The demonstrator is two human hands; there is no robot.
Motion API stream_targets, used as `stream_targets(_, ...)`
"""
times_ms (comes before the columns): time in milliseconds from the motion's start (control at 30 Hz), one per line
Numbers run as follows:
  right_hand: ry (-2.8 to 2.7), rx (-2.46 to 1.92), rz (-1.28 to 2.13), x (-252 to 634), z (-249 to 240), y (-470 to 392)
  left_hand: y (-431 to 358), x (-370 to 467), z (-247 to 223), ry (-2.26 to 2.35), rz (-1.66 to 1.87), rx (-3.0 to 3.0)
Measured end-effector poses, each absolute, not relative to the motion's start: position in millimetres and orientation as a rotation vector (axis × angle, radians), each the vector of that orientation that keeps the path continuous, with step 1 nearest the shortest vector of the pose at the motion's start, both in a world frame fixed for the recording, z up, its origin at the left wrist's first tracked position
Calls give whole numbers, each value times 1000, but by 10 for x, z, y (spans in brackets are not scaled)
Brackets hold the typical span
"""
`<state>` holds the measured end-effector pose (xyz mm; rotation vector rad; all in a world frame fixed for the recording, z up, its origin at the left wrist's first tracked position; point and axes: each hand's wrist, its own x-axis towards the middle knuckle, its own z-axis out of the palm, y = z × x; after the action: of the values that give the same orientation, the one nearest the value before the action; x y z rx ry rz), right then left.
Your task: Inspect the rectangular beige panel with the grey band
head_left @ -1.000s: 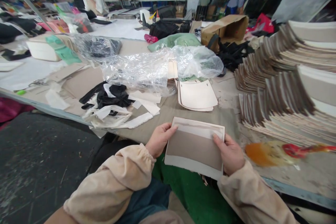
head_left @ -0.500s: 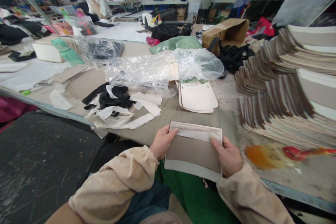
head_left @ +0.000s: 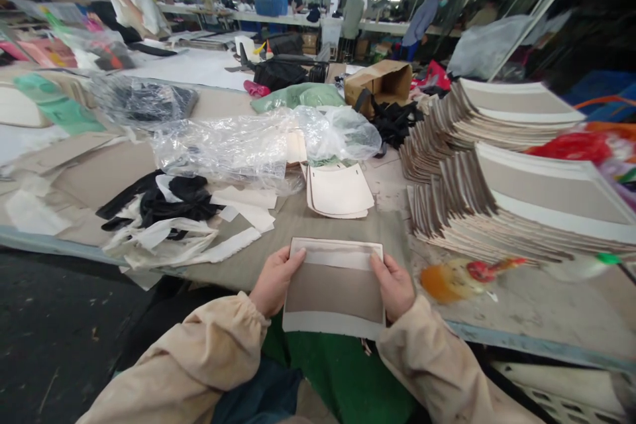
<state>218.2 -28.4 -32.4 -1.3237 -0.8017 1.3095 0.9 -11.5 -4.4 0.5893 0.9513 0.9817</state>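
Observation:
A flat, slightly curved panel, grey-brown in the middle with white bands along its top and bottom, is held up over the table's near edge. My left hand pinches its upper left side, thumb on the face. On the opposite side my right hand grips it the same way, with fingers hidden behind. Just beyond lies a small pile of cream panels. Similar panels fill a fanned near stack and a fanned far stack to the right.
An orange glue bottle with a red top lies right of my right hand. Black and white scraps spread at left. Behind them are clear plastic bags and a cardboard box. Several people work in the background.
The camera view has turned right, so the table's contents appear shifted left. Both hands still hold the panel, which now sits more level in view.

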Motion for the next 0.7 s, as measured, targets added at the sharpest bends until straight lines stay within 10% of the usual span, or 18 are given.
stream_targets(700,-903,-1602,1035,2151,-313,-260,-66,-14,-33,1015,1165,655)
